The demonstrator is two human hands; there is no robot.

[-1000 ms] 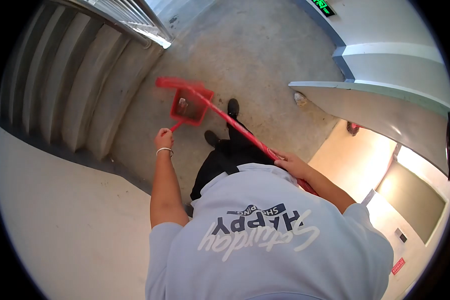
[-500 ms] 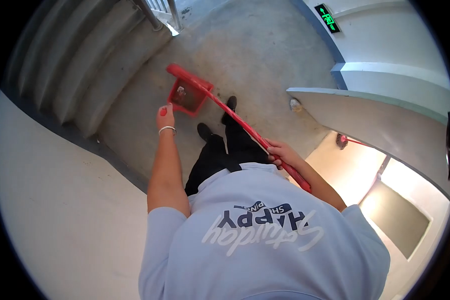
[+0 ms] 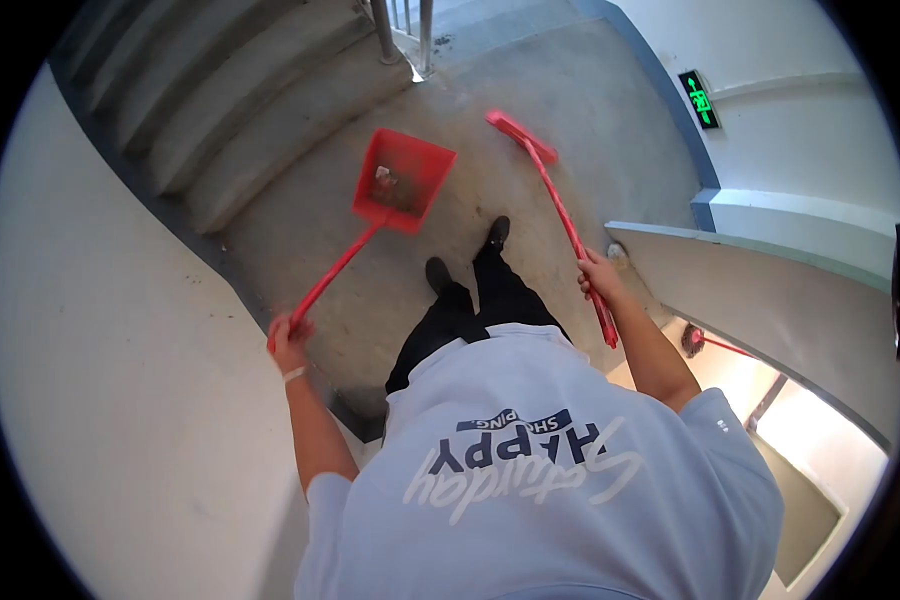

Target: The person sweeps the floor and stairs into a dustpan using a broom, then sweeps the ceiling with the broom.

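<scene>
My left hand [image 3: 290,341] is wrapped round the end of the long handle of a red dustpan [image 3: 433,178]. The pan lies ahead of my feet, with a small pale scrap [image 3: 383,174] and brownish dirt inside. In my right hand [image 3: 598,274] is the shaft of a red broom [image 3: 561,208], gripped near its upper end. The broom's head [image 3: 515,133] points away from me, to the right of the dustpan and apart from it. Slight motion blur softens the broom head and my left hand.
Concrete stairs [image 3: 260,150] rise at the left, with a metal railing post [image 3: 383,30] beside them. A partly open door [image 3: 760,290] stands at the right. Beyond it lies a dark brush head [image 3: 692,340] on a red handle. A green exit sign [image 3: 698,99] hangs on the wall.
The broom head has swung off the dustpan to the right. My left hand has moved left and back, and the dustpan has turned so its handle shows. The view has shifted too.
</scene>
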